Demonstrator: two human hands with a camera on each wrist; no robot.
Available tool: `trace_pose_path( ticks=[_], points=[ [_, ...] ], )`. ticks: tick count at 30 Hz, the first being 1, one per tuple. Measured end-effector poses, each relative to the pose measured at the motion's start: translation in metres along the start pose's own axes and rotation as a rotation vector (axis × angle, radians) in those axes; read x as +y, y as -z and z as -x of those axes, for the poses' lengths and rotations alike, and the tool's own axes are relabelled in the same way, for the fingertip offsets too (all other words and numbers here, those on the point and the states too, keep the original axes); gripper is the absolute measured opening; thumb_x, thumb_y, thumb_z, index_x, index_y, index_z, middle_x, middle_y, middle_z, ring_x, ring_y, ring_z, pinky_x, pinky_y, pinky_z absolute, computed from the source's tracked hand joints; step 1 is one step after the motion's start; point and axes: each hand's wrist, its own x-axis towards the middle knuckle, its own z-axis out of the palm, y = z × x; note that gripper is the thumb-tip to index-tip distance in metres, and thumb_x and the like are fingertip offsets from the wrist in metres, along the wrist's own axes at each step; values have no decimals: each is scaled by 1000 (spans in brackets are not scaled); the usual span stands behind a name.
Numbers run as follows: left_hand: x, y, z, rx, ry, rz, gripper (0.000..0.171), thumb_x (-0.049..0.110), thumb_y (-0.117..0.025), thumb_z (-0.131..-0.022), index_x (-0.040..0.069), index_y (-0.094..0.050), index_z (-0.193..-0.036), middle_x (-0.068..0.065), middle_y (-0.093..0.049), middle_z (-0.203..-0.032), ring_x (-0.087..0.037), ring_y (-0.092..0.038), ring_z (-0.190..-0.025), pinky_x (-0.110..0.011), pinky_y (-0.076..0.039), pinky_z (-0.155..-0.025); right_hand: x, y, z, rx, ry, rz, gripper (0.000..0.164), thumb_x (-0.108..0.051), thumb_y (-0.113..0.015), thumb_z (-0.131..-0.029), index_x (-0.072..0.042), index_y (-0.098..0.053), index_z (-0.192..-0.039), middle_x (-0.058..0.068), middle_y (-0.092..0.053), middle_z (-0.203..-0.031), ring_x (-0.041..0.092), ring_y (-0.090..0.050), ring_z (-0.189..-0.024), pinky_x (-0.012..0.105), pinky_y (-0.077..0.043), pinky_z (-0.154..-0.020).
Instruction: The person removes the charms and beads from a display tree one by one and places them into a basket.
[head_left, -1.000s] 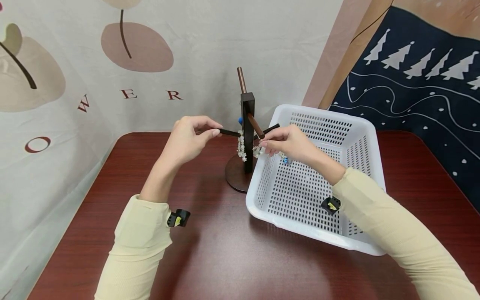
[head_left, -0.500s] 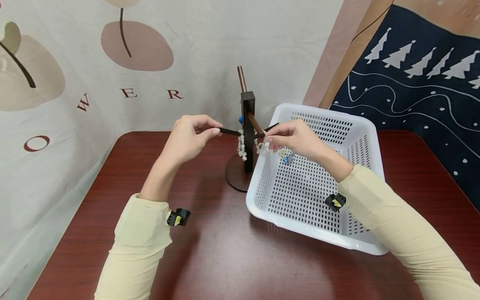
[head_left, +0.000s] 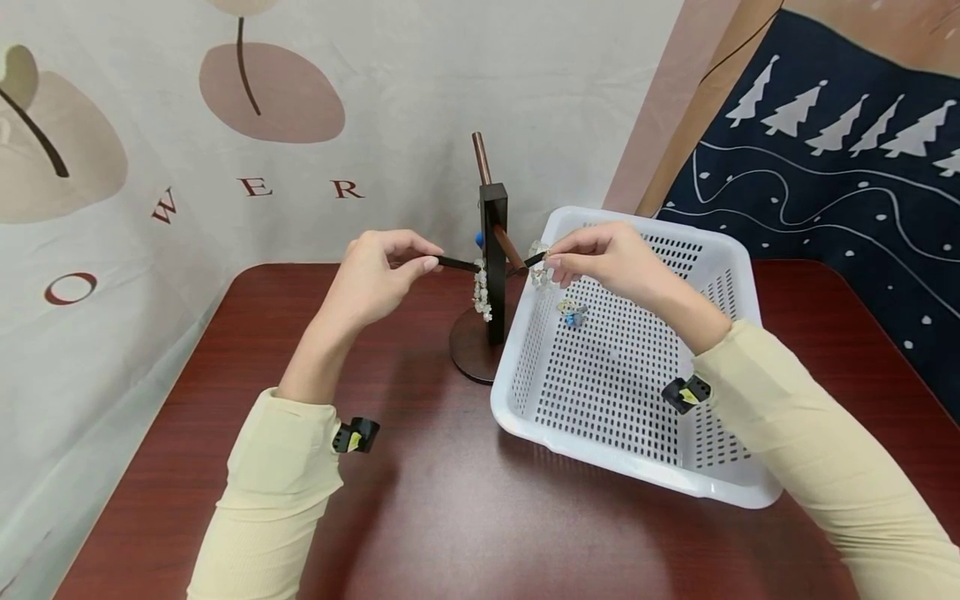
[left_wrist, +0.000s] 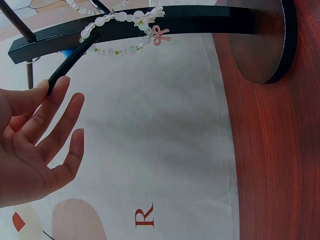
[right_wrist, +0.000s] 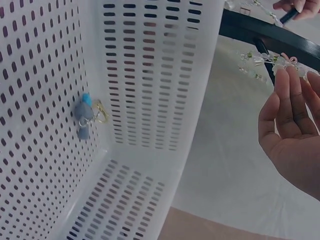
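Note:
A dark wooden jewelry stand [head_left: 493, 292] has pegs pointing several ways. My left hand [head_left: 384, 279] pinches the end of its left black peg [left_wrist: 70, 62] between thumb and forefinger, the other fingers spread. On that peg, against the post, hangs a beaded bracelet [left_wrist: 120, 17] with a pink bow charm [left_wrist: 161, 36]. My right hand [head_left: 607, 257] pinches a second clear-beaded bracelet [head_left: 537, 271] at the tip of the right peg [right_wrist: 267, 57]. In the right wrist view this bracelet still surrounds the peg, its near beads partly hidden behind the fingertips.
Right of the stand, a white perforated plastic basket [head_left: 525, 427] stands under my right forearm. Inside it lies a small blue and grey trinket with a gold ring [right_wrist: 85, 115]. A blue object [head_left: 479, 239] shows behind the post. The reddish wooden table [head_left: 420, 500] meets a printed cloth backdrop.
My right hand has moved right and slightly up, drawing the clear-beaded bracelet from near the post out to the peg's tip. The left hand has stayed on its peg.

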Motion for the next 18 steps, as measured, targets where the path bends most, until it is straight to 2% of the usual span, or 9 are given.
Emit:
trace_pose_path(
  ticks=[9, 18],
  points=[
    [-1, 0, 0, -2, -5, 1, 14, 9, -60, -88, 6, -69, -99, -11, -68, -92, -18, -62, -86, -31, -40, -72, 0, 14, 5, 52, 6, 58, 20, -10, -63, -86, 6, -67, -99, 7, -66, -78, 19, -62, -71, 26, -49, -72],
    [-1, 0, 0, -3, -4, 6, 15, 10, -60, -88, 6, -70, -99, -11, -68, -92, -17, -61, -84, -31, -39, -70, 2, 25, 11, 106, -5, 44, 21, -10, -65, -85, 6, -67, -97, 7, -67, -76, 19, -63, -69, 24, -49, -69]
  ],
)
